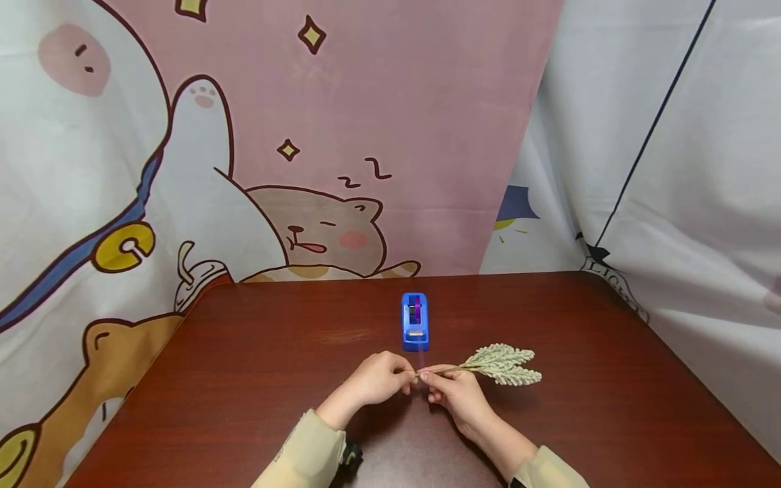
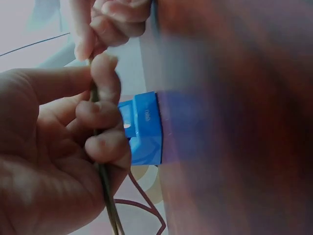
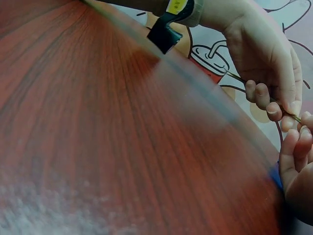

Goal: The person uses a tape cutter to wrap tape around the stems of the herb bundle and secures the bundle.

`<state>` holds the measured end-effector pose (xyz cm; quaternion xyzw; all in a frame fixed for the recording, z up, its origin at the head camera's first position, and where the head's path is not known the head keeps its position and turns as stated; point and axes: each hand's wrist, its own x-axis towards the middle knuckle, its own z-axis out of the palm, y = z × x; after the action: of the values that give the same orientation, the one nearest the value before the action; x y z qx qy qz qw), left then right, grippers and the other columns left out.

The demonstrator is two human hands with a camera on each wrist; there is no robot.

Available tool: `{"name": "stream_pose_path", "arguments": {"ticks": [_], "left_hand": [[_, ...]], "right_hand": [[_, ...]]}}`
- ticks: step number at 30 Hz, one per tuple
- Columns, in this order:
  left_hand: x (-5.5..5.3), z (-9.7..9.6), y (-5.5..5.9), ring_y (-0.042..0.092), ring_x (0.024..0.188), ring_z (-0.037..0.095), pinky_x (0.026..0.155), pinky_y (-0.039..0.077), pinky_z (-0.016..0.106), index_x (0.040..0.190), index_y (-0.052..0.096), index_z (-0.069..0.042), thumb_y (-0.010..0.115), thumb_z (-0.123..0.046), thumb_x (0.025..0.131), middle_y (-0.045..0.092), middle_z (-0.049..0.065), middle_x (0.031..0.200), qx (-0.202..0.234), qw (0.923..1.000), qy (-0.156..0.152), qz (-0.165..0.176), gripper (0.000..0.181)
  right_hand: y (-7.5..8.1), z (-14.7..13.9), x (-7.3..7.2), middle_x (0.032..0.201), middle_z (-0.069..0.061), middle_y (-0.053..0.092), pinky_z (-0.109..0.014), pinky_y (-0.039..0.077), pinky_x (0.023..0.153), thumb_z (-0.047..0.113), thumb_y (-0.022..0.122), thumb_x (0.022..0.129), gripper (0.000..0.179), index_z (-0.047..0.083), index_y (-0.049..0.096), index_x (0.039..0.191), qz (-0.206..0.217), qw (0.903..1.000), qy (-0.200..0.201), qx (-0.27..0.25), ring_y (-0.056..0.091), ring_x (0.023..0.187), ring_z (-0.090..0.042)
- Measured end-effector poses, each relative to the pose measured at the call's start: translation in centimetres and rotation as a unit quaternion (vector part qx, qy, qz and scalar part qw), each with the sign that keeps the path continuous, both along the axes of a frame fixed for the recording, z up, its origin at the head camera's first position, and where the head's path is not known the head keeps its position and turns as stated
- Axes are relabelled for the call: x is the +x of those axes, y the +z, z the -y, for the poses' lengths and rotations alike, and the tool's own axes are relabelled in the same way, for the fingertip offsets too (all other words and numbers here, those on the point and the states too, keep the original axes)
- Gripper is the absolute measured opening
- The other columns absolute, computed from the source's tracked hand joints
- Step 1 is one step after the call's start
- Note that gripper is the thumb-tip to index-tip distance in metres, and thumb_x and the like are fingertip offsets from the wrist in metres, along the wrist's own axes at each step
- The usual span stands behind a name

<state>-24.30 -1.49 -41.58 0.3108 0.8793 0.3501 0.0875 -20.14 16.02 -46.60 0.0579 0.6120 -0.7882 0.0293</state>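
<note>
Both hands hold a thin-stemmed spray of pale green artificial flowers (image 1: pixel 502 364) above the table. My left hand (image 1: pixel 379 376) pinches the stem near its lower end. In the left wrist view its fingers curl round the greenish-brown stems (image 2: pixel 104 181). Close beside it, my right hand (image 1: pixel 457 398) grips the stem between thumb and fingers, with the leafy heads pointing right. Just beyond the hands stands a blue tape dispenser (image 1: pixel 415 344) with a purple roll. From it a narrow see-through strip of tape (image 1: pixel 421 358) runs toward the stem between the hands.
The dark reddish-brown wooden table (image 1: pixel 274 352) reaches back to a hanging cartoon cloth (image 1: pixel 427 122). White cloth (image 1: pixel 689 203) hangs at the right. A black wrist strap (image 3: pixel 165 34) shows on the left sleeve.
</note>
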Motion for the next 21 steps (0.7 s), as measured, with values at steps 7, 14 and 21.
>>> {"name": "stream_pose_path", "arguments": {"ticks": [7,14,21], "left_hand": [[-0.4,0.2,0.8,0.05,0.061,0.003,0.058,0.04,0.024,0.078,0.073,-0.009,0.061,-0.012,0.09,0.062,-0.007,0.061,-0.011,0.9997,-0.022,0.009,0.017],[-0.6,0.3,1.1,0.049,0.06,0.005,0.057,0.039,0.025,0.078,0.074,-0.01,0.064,-0.013,0.09,0.064,-0.005,0.063,-0.018,0.9993,-0.024,0.021,0.016],[-0.9,0.1,0.9,0.048,0.059,0.005,0.055,0.036,0.023,0.079,0.075,-0.009,0.065,-0.012,0.09,0.064,-0.006,0.062,-0.017,0.9986,-0.036,0.036,0.015]], "right_hand": [[0.2,-0.7,0.8,0.088,-0.003,0.066,-0.022,0.05,0.057,0.006,0.067,0.089,0.037,-0.015,0.06,0.12,0.002,0.9977,0.066,0.015,0.051,0.057,-0.004],[1.7,-2.7,2.3,0.086,-0.005,0.065,-0.029,0.054,0.068,0.009,0.061,0.093,0.043,-0.018,0.052,0.125,-0.017,0.9725,0.227,0.047,0.059,0.065,-0.008],[6.1,-5.1,0.5,0.097,-0.021,0.069,-0.039,0.055,0.077,0.012,0.055,0.098,0.03,-0.012,0.065,0.112,-0.149,0.9161,0.299,0.221,0.068,0.086,-0.021]]}}
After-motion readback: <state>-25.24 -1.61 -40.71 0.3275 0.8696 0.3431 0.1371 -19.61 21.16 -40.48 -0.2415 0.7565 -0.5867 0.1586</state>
